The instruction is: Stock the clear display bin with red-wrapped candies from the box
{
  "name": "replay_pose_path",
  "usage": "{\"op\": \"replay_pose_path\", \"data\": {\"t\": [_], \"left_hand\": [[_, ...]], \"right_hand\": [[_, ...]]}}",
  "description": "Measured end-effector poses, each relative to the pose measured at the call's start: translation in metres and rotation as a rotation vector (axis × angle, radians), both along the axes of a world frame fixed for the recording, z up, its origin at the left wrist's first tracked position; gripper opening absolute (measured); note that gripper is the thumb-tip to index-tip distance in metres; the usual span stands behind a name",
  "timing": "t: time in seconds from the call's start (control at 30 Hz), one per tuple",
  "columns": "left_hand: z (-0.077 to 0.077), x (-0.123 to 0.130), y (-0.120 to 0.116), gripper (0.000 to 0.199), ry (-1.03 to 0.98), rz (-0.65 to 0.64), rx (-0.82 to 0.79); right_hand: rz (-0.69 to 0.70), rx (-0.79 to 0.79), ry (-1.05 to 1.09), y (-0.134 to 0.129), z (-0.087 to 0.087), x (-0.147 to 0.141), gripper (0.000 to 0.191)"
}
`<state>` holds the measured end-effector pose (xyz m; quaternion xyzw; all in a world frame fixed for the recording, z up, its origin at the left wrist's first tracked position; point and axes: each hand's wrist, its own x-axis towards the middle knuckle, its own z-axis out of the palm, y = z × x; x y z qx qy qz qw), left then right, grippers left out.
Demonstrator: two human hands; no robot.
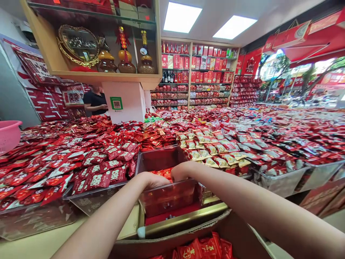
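Observation:
Both my hands reach down into a clear plastic bin point(168, 201) in the middle of the display. Red candy packets point(163, 173) lie low inside it. My left hand point(153, 180) is at the bin's left side, its fingers mostly hidden behind the front wall. On the right, my right hand point(182, 171) bends downward beside the packets, with its fingertips out of sight. I cannot make out whether either hand holds a packet. Directly below my arms stands an open cardboard box point(172, 235) with more red packets point(199, 248) in it.
Neighbouring bins are heaped with dark red packets point(99, 176) on the left and cream-and-red packets point(212, 145) on the right. A pink basket point(9, 135) sits at the far left. Behind the counter stands a person point(95, 100) near a white pillar point(126, 111). A shelf cabinet point(107, 77) overhangs the display.

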<state>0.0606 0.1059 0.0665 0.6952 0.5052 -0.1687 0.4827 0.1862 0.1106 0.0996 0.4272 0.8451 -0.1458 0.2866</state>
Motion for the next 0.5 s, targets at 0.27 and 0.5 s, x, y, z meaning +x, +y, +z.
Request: {"op": "replay_pose_path", "data": {"t": [0.27,0.5], "left_hand": [[0.013,-0.004,-0.004,0.025,0.104,0.066,-0.103],[0.009,0.002,0.0,0.031,0.068,0.002,0.041]], "right_hand": [[0.064,-0.008,-0.02,-0.001,0.007,0.001,0.046],[0.057,0.007,-0.007,0.005,0.0,0.0,0.044]]}}
